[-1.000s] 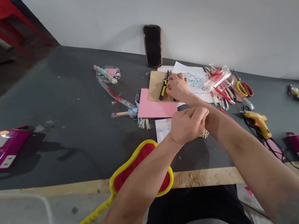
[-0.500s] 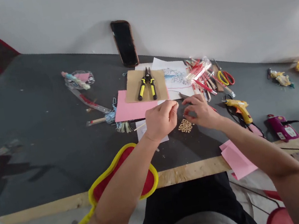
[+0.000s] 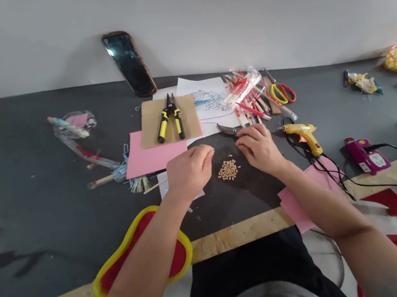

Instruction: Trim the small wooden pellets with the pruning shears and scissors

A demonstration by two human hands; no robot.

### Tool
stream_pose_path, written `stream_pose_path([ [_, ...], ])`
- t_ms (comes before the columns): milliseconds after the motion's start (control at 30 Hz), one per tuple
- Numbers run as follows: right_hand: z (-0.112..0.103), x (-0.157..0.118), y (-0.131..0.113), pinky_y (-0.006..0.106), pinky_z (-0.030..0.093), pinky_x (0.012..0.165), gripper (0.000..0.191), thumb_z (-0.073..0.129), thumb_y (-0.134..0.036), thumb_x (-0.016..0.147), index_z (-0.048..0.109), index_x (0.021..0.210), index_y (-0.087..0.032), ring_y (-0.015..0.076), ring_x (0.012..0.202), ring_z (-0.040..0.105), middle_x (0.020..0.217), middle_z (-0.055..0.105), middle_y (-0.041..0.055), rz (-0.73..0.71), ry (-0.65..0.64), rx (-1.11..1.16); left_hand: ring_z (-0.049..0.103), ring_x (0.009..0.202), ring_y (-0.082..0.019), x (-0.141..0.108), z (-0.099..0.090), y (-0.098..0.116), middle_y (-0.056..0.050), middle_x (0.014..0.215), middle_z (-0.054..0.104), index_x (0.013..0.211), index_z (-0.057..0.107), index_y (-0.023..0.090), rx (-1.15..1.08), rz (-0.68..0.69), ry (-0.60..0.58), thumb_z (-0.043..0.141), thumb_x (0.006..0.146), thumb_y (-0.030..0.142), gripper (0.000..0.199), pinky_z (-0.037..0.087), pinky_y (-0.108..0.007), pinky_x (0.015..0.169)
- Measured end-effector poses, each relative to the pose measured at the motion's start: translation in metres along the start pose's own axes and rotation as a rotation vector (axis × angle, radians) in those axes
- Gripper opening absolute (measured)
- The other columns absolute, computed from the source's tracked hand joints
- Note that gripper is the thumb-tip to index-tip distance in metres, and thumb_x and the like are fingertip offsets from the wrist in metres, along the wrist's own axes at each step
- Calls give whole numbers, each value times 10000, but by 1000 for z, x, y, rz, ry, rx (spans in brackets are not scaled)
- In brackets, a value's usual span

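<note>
At far left on the dark grey tabletop [image 3: 30, 205], a clear plastic bag of pastel ribbons [image 3: 74, 125]. Nearer the body, a red padded shape with a yellow border [image 3: 141, 260], lying over the pale plywood table edge [image 3: 242, 232]. Next, a blue-and-cream tassel [image 3: 138, 184] beside a pink paper sheet [image 3: 154, 153]. Above that sheet, a brown kraft card [image 3: 188, 117] bearing yellow-and-black tin snips [image 3: 169, 124], and against the wall, a black smartphone [image 3: 128, 64].

Left hand [image 3: 190, 172] hovering over a white paper slip [image 3: 180, 186], thumb and forefinger pinched together; anything between them too small to tell. Just right of those fingertips, a small heap of tan wooden pellets [image 3: 227, 170] on the bare tabletop, between both hands. Right hand [image 3: 259, 150] just beside the heap, fingers loosely curled and resting on the tabletop, near a dark curved metal blade [image 3: 226, 129].

Beyond, a line drawing on white paper [image 3: 206, 99], a bundle of red-and-white sticks in clear plastic [image 3: 246, 95], yellow-and-red scissors [image 3: 280, 94], a yellow hot glue gun [image 3: 304, 136], loose pink paper sheets [image 3: 311, 191], and a magenta plastic device [image 3: 363, 155].
</note>
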State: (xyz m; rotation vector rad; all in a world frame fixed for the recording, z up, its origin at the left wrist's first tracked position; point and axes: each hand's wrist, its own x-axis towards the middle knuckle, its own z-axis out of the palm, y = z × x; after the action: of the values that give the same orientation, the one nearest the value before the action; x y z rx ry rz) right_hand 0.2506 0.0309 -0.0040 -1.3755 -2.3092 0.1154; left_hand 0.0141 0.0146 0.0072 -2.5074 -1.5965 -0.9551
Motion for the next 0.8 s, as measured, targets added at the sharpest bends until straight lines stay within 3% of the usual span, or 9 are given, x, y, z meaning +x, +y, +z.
stream_pose_path([
  [100, -3, -2, 10, 522, 438, 978, 172, 575, -351, 970, 726, 982, -268, 331, 1212, 481, 1255, 673, 75, 114, 26, -109, 737, 754, -212, 0, 1, -1, -41, 872, 803, 918, 754, 261, -4, -4, -41, 551, 966, 269, 209, 493, -293, 605],
  [267, 3, -7, 25, 521, 492, 893, 223, 638, -444, 925, 711, 987, -243, 357, 1151, 489, 1240, 646, 126, 160, -58, -206, 748, 815, -205, 2, 0, -5, -37, 905, 810, 926, 765, 265, -30, -13, 35, 559, 974, 291, 213, 535, -294, 643],
  [533, 12, -5, 30, 518, 542, 909, 231, 526, -338, 966, 706, 999, -197, 342, 1118, 571, 1251, 647, 161, 164, -97, -155, 747, 811, -197, 4, 0, -4, -41, 880, 797, 889, 743, 238, -78, 10, 109, 570, 969, 255, 191, 562, -299, 685],
  [700, 6, -1, 28, 451, 562, 909, 227, 464, -332, 975, 649, 919, -213, 289, 1143, 620, 1313, 616, 162, 231, 83, 29, 749, 836, -204, 5, -3, -4, -43, 901, 793, 921, 736, 232, -90, 23, 143, 568, 964, 224, 174, 578, -309, 725],
  [800, -2, 2, 28, 398, 566, 821, 254, 492, -432, 971, 595, 866, -224, 269, 1131, 631, 1251, 627, 168, 285, 224, 262, 745, 857, -216, 4, -7, -3, -45, 938, 794, 935, 737, 241, 5, 73, 200, 580, 952, 199, 164, 583, -326, 744],
])
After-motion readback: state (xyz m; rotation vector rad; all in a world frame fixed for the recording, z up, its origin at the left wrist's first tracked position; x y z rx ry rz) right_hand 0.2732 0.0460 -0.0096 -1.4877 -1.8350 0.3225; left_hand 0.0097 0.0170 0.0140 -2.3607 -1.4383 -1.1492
